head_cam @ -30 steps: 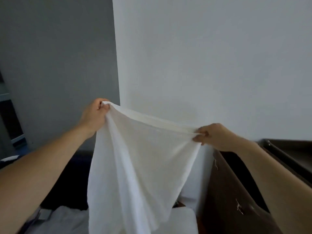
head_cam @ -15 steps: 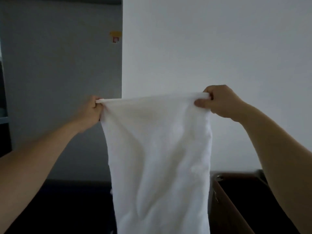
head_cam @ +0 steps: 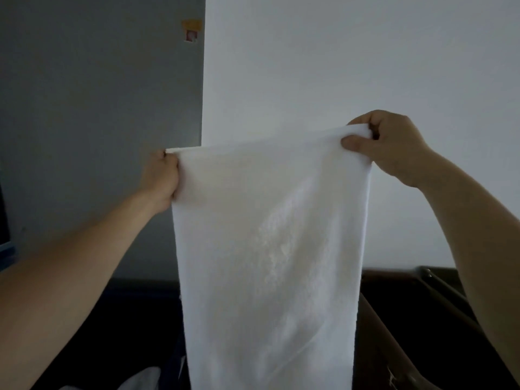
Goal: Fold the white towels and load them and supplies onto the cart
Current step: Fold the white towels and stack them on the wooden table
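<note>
towel (head_cam: 270, 249) top corners pinched by left hand (head_cam: 160, 178), right hand (head_cam: 394, 147).

I work from one head-worn view, wide-angle, facing forward at the wall (head_cam: 337, 66) more than down. It sits close: the white towel (head_cam: 267, 249) fills the middle, with forearms (head_cam: 84, 277) at both lower corners.

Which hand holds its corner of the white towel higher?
The right hand: its grip on the thin white cloth towel sits above the left hand, so the top edge slopes up toward it.
</note>
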